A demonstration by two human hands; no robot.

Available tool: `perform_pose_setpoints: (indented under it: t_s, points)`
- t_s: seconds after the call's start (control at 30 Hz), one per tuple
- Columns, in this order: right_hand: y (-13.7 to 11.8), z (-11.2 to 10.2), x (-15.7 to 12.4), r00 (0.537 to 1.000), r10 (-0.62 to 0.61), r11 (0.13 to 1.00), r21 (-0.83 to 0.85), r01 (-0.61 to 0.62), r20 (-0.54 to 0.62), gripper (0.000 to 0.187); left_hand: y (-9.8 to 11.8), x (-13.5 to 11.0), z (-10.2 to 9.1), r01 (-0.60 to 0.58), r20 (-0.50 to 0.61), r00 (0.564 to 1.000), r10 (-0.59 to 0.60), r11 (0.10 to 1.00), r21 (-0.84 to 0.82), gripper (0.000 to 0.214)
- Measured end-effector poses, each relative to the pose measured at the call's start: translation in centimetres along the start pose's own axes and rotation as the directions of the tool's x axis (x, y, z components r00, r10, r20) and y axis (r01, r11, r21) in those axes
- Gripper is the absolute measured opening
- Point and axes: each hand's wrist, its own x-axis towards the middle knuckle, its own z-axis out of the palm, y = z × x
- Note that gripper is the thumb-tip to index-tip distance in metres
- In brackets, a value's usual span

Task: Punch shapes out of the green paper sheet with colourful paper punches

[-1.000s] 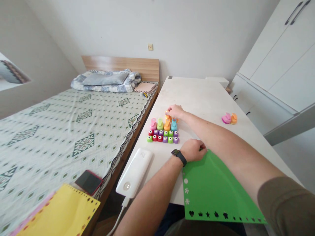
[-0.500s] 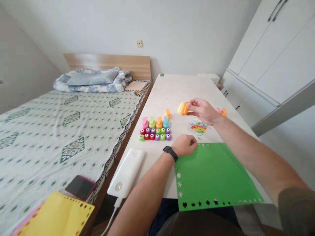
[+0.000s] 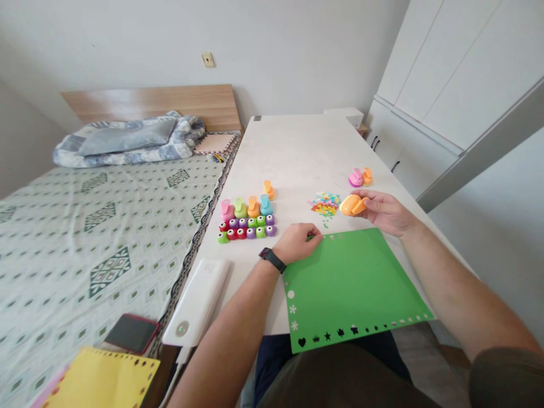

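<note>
My right hand (image 3: 386, 211) grips an orange craft paper punch (image 3: 353, 205), raised near the far right corner of the green paper sheet (image 3: 357, 277). My left hand (image 3: 298, 241) is closed on the far left corner of that sheet, a watch on its wrist. Shapes such as a heart, a crown, stars and snowflakes are cut along the sheet's near and left edges, with a few small holes along the far edge. Just beyond the sheet lies a pile of colourful paper cutouts (image 3: 325, 205).
Several lever punches (image 3: 241, 208) and small button punches (image 3: 246, 229) stand in rows at left. A pink punch (image 3: 356, 178) and an orange one sit far right. A white power bank (image 3: 198, 303) lies by the table's left edge; yellow paper (image 3: 102, 379) and a phone (image 3: 132, 332) are on the bed.
My right hand has brought the orange punch rightward and nearer, from beyond the cutout pile to its right side. My left hand stays at the sheet's corner. The camera view has shifted.
</note>
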Motion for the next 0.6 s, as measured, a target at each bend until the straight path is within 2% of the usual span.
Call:
perform_pose_setpoints:
  t_s: [0.27, 0.6]
  points:
    - [0.59, 0.39, -0.55, 0.999, -0.002, 1.0, -0.002, 0.002, -0.046, 0.046, -0.09, 0.05, 0.06, 0.002, 0.013, 1.0, -0.002, 1.0, 0.025, 0.025]
    - [0.67, 0.74, -0.69, 0.999, 0.033, 0.999, -0.013, -0.033, -0.036, 0.038, -0.3, 0.05, 0.25, -0.01, 0.014, 1.0, 0.01, 1.0, 0.0, 0.026]
